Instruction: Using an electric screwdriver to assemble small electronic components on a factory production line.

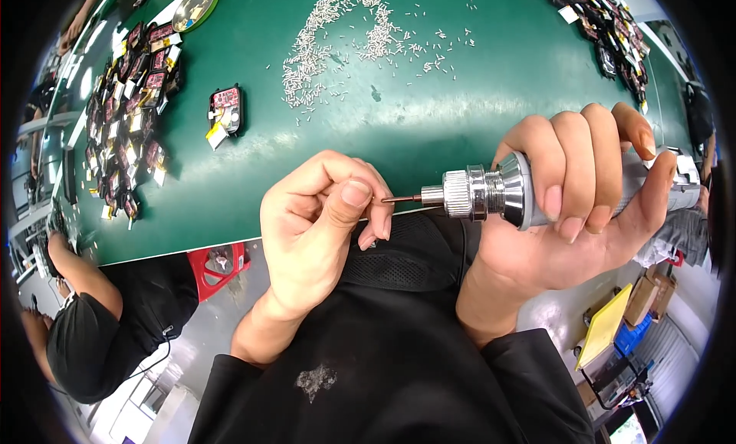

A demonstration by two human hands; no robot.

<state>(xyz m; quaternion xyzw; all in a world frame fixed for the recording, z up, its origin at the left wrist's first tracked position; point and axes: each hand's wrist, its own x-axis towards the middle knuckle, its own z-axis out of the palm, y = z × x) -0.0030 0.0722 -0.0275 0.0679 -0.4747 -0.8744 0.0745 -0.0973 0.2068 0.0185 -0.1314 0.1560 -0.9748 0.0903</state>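
My right hand point(583, 191) is wrapped round a grey and silver electric screwdriver point(469, 193), held sideways above the table's near edge. Its thin bit point(402, 199) points left at the fingertips of my left hand point(322, 222). Thumb and forefinger of that hand are pinched together right at the bit's tip; whatever small piece sits between them is too hidden to name. Farther off, on the green table point(253, 183), lies one small black device housing point(225, 110) with a red circuit board and a white and yellow tab.
Many loose small silver screws point(314, 53) are scattered at the far middle. A heap of similar open housings point(134, 106) covers the left side, another pile point(606, 30) the far right. A round dish point(195, 7) stands far left. Another person point(115, 314) sits at the left near a red stool point(217, 271).
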